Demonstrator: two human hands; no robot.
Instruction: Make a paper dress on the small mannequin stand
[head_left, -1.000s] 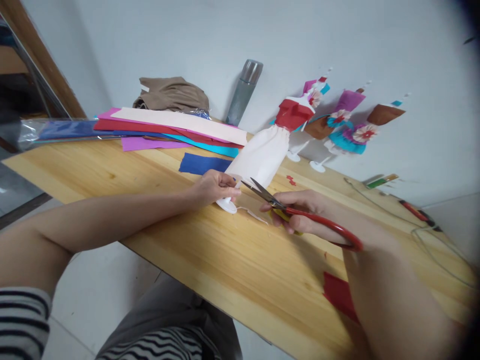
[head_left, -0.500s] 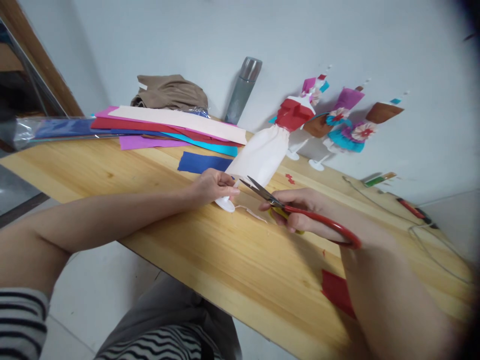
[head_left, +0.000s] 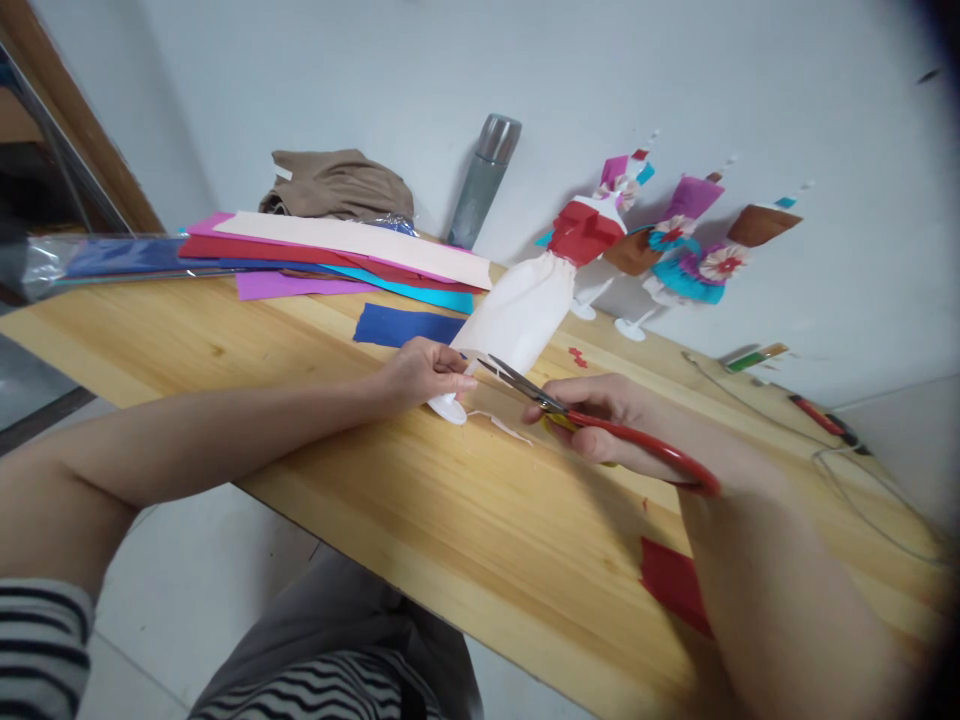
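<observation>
A doll stand dressed in a long cream paper skirt [head_left: 521, 305] with a red paper bodice [head_left: 581, 232] stands on the wooden table [head_left: 315, 400]. My left hand [head_left: 424, 370] pinches the hem of the skirt near the white round base [head_left: 450, 408]. My right hand [head_left: 600, 415] grips red-handled scissors [head_left: 600, 420], whose blades point left at the hem and touch its edge. A thin cream paper strip [head_left: 506, 425] lies on the table just below the blades.
Sheets of coloured paper [head_left: 330, 260] are stacked at the back left, with a blue piece [head_left: 405, 325] nearer. A brown cloth [head_left: 337, 185] and grey flask [head_left: 484, 180] stand by the wall. Two more paper-dressed dolls [head_left: 682, 255] stand behind. A red paper scrap [head_left: 671, 585] and cables [head_left: 847, 450] lie to the right.
The scissor blades have closed slightly and edged left into the skirt hem. My left hand keeps its hold on the hem. The view has shifted a little.
</observation>
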